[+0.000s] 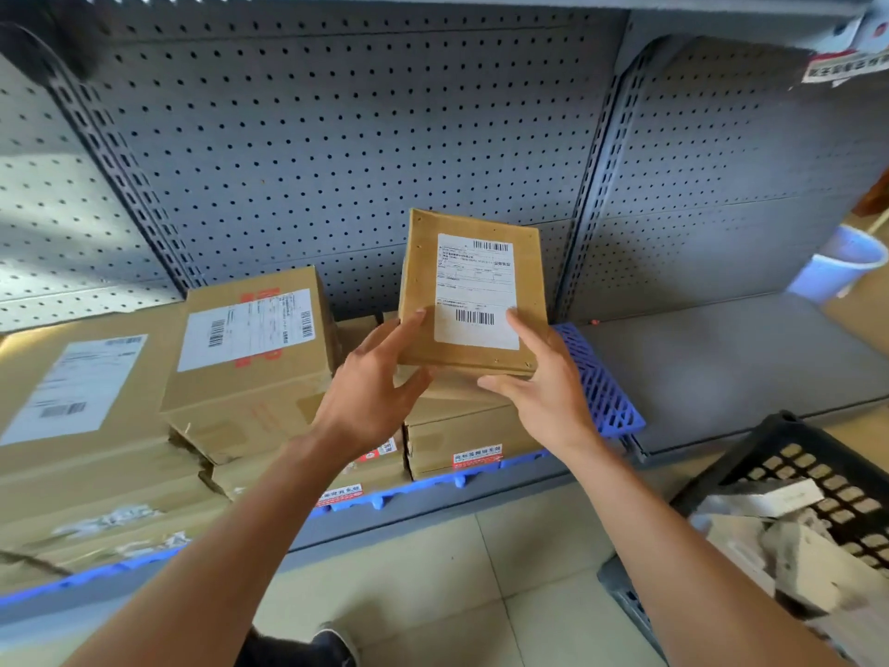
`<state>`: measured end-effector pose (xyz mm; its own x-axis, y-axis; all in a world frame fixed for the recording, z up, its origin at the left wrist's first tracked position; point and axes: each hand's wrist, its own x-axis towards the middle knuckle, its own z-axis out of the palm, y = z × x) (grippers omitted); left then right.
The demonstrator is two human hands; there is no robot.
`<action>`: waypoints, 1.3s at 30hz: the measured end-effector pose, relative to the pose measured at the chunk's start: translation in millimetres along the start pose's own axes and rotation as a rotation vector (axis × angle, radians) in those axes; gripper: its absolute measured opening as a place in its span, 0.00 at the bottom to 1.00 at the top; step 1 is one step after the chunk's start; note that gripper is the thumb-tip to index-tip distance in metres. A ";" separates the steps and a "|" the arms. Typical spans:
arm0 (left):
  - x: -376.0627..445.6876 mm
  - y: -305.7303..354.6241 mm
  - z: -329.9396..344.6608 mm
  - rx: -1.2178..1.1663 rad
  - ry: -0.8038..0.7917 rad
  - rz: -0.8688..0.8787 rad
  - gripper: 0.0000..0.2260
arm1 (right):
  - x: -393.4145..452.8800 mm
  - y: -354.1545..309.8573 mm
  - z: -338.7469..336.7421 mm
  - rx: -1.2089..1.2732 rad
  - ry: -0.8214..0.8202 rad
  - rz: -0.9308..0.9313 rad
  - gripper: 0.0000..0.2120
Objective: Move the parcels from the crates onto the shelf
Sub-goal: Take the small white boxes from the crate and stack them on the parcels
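Head: parcel (474,293) held between both hands (469,392).

Matt brown cardboard parcel (474,291), glossy white paper label (476,291); perforated grey metal shelf (336,151); black plastic crate (789,454).

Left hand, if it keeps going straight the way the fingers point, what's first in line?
The left hand points up and toward the shelf back while holding the flat parcel. Beyond the parcel, the perforated back panel looks like the first thing in line, though depth is unclear.

Parcel (474,293) label (476,291): barcodes, txt illegible.
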<state>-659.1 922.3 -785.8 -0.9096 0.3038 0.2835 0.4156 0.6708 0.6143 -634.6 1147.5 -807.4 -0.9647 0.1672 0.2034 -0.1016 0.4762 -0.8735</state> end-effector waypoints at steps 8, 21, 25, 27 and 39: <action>-15.4 -19.6 -38.0 0.144 0.223 0.039 0.14 | 16.6 -8.3 28.8 0.023 -0.139 0.004 0.41; -30.8 -48.8 -54.6 0.469 0.064 -0.169 0.26 | 35.6 -5.1 52.3 -0.077 -0.281 -0.040 0.39; -32.5 -48.8 -52.8 0.477 0.063 -0.152 0.24 | 42.6 -3.9 52.0 -0.074 -0.297 -0.044 0.38; -32.3 -48.6 -53.3 0.476 0.060 -0.153 0.23 | 44.5 -4.2 51.9 -0.078 -0.303 -0.052 0.38; -34.0 -48.1 -55.7 0.466 0.051 -0.155 0.22 | 53.6 -11.0 49.7 -0.165 -0.364 -0.017 0.36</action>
<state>-648.0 842.0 -784.0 -0.9544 0.1502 0.2579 0.2184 0.9404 0.2606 -697.3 1108.4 -808.9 -0.9893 -0.1448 0.0207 -0.1062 0.6136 -0.7824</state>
